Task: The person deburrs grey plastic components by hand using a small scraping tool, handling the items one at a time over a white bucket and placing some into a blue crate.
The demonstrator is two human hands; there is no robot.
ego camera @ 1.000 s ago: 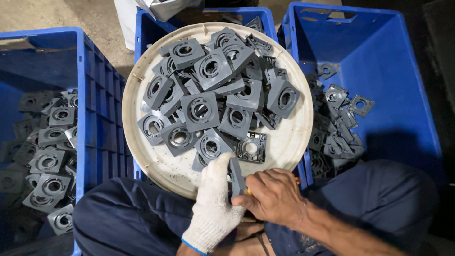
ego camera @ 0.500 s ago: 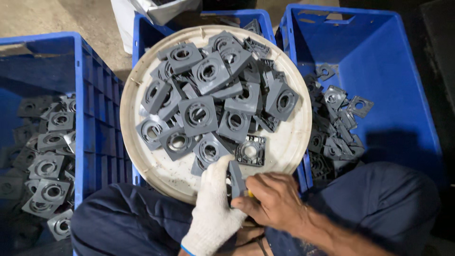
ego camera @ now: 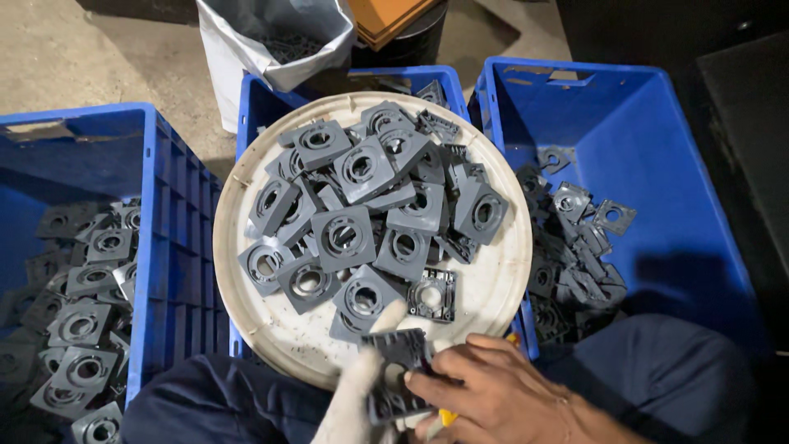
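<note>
Grey square plastic part (ego camera: pixel 399 370) gripped between gloved left hand (ego camera: pixel 355 403) and bare right hand (ego camera: pixel 485 390), trimming underway; next move likely needs steady turning.

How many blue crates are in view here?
3: left crate, middle crate mostly hidden under the white tray, and right crate. Others may lie outside the frame.

The grey square plate (ego camera: pixel 399 374), seen edge-on a moment ago, now lies turned flat toward the camera between the gloved left hand (ego camera: pixel 353 403) and bare right hand (ego camera: pixel 485 395), both lower in view.
</note>
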